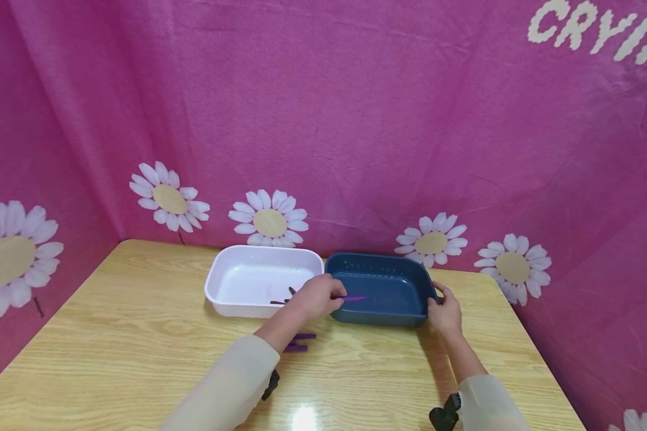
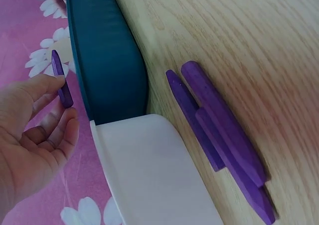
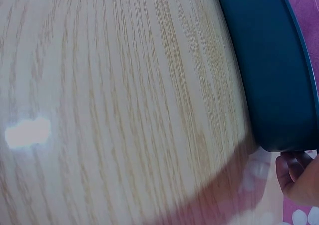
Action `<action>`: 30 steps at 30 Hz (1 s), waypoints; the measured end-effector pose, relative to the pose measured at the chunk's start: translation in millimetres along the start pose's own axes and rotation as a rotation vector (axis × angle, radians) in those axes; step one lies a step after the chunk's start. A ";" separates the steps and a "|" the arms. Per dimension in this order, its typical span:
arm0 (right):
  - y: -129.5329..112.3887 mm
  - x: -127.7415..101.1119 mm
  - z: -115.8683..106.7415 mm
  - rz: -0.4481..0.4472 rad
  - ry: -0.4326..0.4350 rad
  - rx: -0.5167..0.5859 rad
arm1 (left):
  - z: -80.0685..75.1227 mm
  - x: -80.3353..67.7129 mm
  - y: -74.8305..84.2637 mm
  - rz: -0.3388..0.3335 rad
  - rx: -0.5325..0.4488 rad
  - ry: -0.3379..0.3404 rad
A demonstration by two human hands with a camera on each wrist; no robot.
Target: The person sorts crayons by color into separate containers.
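My left hand (image 1: 319, 296) pinches a slim purple crayon (image 2: 62, 80) between thumb and fingers. In the head view the crayon overlaps the left part of a dark blue plastic bin (image 1: 380, 320). Fingers of my right hand (image 1: 446, 311) grip that bin at its right end, thumb on the near side of the rim; the right wrist view shows them (image 3: 291, 172) at the bin's lower corner. Several more purple crayons (image 2: 224, 120), faceted with tapered ends, lie on the table in front of the bins, partly hidden by my left forearm in the head view.
A white plastic bin (image 1: 237, 310) stands at the blue bin's left, their ends side by side. Dark brown sticks (image 1: 278, 302) lie in it near my left wrist. The wooden table (image 1: 113, 347) backs onto a pink curtain (image 1: 329, 131) with printed daisies.
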State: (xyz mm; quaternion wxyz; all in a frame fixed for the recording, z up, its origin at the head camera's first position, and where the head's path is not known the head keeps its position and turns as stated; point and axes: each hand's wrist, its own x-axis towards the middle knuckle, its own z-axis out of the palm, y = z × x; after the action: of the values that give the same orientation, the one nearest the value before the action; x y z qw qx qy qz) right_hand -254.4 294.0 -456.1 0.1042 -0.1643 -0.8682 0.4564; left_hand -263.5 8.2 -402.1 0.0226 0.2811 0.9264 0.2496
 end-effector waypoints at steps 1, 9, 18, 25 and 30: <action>-0.1 -0.2 0.0 -0.001 0.003 -0.001 | 0.6 1.6 0.3 0.003 0.005 -0.002; -0.1 1.0 -0.6 -0.009 0.019 -0.009 | 7.2 13.5 5.1 0.004 0.037 -0.031; 1.6 1.3 0.0 0.001 -0.001 0.004 | 17.9 21.5 9.5 0.006 0.071 -0.030; 1.0 0.2 0.0 0.018 0.003 0.021 | 19.6 24.9 12.1 0.003 0.068 -0.033; 0.5 0.2 0.8 -0.001 0.015 0.010 | 23.1 28.1 13.0 -0.022 0.057 -0.055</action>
State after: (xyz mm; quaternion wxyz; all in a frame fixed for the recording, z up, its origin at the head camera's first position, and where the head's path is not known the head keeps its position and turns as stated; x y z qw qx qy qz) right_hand -254.7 293.7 -457.0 0.1118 -0.1665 -0.8652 0.4595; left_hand -276.3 42.9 -413.3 0.0430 0.2784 0.9351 0.2151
